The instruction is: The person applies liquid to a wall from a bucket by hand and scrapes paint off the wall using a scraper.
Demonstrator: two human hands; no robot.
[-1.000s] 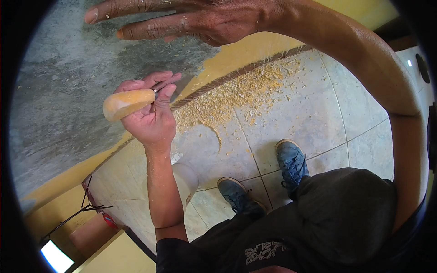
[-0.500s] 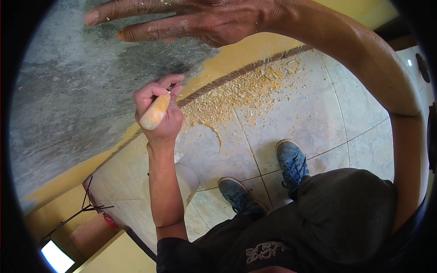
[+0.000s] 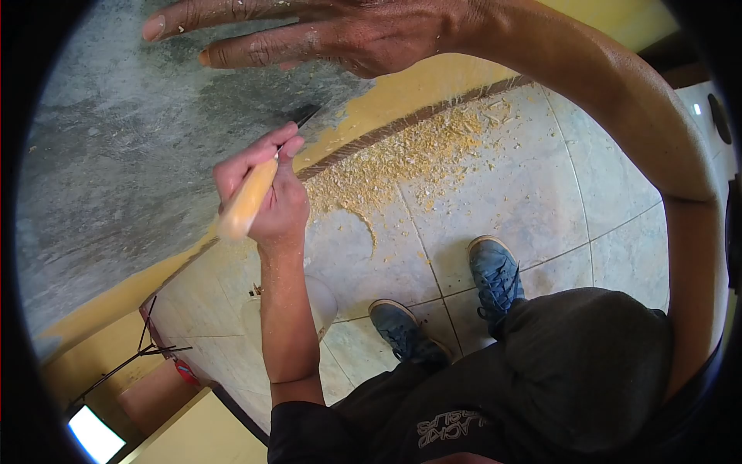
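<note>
My left hand (image 3: 267, 189) is closed round the yellow-orange handle of a tool (image 3: 249, 203). Its thin dark blade points up and right, over the grey surface close to the edge of the yellow band. At the top, my right hand (image 3: 363, 35) is spread with its fingers pointing left, over the grey surface (image 3: 116, 162); whether it presses on it cannot be told. Part of that hand is cut off by the frame's edge. Yellow and whitish flakes (image 3: 402, 158) lie along the brown base strip (image 3: 402, 122).
Two blue shoes (image 3: 495, 278) stand on the pale tiled floor (image 3: 541, 201). A whitish round container (image 3: 313, 301) is partly hidden behind my left forearm. Black thin legs of a stand (image 3: 143, 352) and a bright panel (image 3: 94, 435) show at the lower left.
Over the last second my left hand has turned and shifted; the handle went from nearly level to steeply slanted, and the blade now shows beyond the fingers. My right hand has barely moved.
</note>
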